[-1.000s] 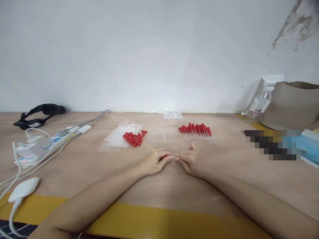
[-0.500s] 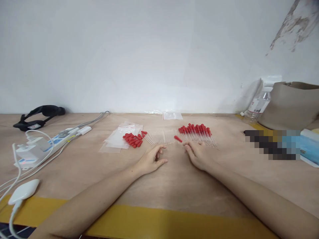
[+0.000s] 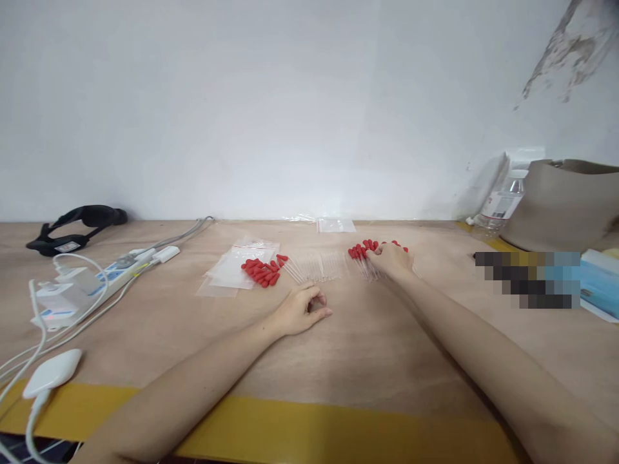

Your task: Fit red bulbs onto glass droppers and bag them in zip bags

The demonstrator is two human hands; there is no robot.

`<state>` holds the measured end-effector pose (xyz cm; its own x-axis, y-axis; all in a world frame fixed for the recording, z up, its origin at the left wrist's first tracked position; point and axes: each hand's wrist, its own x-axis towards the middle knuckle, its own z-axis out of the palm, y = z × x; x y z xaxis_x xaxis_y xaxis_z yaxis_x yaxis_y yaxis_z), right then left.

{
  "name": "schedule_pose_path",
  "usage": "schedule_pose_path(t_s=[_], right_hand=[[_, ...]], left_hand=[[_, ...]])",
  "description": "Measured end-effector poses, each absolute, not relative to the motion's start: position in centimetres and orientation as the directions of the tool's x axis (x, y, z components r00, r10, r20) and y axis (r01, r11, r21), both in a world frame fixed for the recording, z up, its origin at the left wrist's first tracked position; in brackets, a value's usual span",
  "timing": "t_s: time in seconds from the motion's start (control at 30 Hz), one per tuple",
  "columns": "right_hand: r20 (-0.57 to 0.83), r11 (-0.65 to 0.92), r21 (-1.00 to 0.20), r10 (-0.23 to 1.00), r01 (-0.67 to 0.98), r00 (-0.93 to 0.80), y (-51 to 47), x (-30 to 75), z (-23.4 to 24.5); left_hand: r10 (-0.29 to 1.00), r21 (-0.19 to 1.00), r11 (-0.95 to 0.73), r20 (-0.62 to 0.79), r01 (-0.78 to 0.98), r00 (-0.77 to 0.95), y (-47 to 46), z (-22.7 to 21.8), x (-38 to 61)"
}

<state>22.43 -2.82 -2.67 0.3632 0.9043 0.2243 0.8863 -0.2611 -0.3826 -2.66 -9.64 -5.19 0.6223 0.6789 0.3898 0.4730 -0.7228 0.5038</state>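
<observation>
The left hand (image 3: 302, 309) rests on the light brown wooden table (image 3: 367, 361) near its middle. Its fingers are loosely curled and half open, thumb close to forefinger, with nothing visible between them.

The right hand (image 3: 393, 260) lies at 2 o'clock from the left hand and well apart from it, palm down on the row of clear glass droppers with red rubber bulbs (image 3: 360, 252). Its fingers bend down over the row and touch it. Red bulbs show past the knuckles at 12 o'clock and to the hand's 9 o'clock. Whether the fingers have closed on one dropper cannot be told.

Just beside that row, at its 9 o'clock, lies a fan of bare clear glass tubes (image 3: 319, 265), at 12 o'clock from the left hand. Further towards 9 o'clock sits a small heap of loose red rubber bulbs (image 3: 264, 269), partly on a stack of flat clear plastic bags (image 3: 227, 272).

At the table's 9 o'clock edge are a white power strip with plugs and grey cables (image 3: 97, 280) and, behind it at 11 o'clock, a black strap headset (image 3: 72, 222). A clear plastic bottle (image 3: 505, 200) leans by the wall at 2 o'clock.
</observation>
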Motion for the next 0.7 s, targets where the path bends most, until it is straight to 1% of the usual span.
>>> schedule_pose_path(t_s=[0.1,0.17,0.23,0.3,0.37,0.43,0.57,0.63,0.7], right_hand=[[0.272,-0.267,-0.287,0.898,0.920,0.346,-2.5,21.9,-3.7],[0.321,-0.246,-0.244,0.893,0.938,0.317,-2.7,21.8,-4.0],[0.363,-0.195,-0.225,0.892,0.955,0.268,-3.0,21.4,-3.9],[0.376,-0.137,-0.218,0.902,0.966,0.212,-3.2,20.5,-3.6],[0.347,-0.102,-0.199,0.923,0.975,0.168,-3.3,19.3,-3.3],[0.287,-0.101,-0.169,0.947,0.980,0.147,-3.0,18.1,-3.1],[0.189,-0.151,-0.144,0.966,0.978,0.177,-2.0,16.4,-3.1],[0.153,-0.168,-0.148,0.970,0.975,0.190,-1.5,16.1,-3.2],[0.127,-0.179,-0.145,0.972,0.973,0.198,-1.1,16.0,-3.4]], left_hand=[[0.674,0.499,-0.726,0.379,0.473,0.634,-9.5,-5.2,-2.7],[0.673,0.503,-0.725,0.371,0.471,0.640,-9.5,-5.2,-2.7],[0.678,0.508,-0.719,0.368,0.474,0.636,-9.5,-5.2,-2.6],[0.688,0.506,-0.713,0.368,0.486,0.626,-9.5,-5.2,-2.5],[0.702,0.496,-0.703,0.373,0.509,0.606,-9.5,-5.2,-2.4],[0.717,0.470,-0.695,0.401,0.543,0.571,-9.3,-5.3,-2.5],[0.702,0.354,-0.688,0.545,0.634,0.459,-8.4,-5.1,-3.4],[0.708,0.298,-0.635,0.594,0.713,0.382,-7.6,-4.6,-4.3],[0.729,0.258,-0.537,0.620,0.803,0.289,-6.8,-4.0,-5.4]])
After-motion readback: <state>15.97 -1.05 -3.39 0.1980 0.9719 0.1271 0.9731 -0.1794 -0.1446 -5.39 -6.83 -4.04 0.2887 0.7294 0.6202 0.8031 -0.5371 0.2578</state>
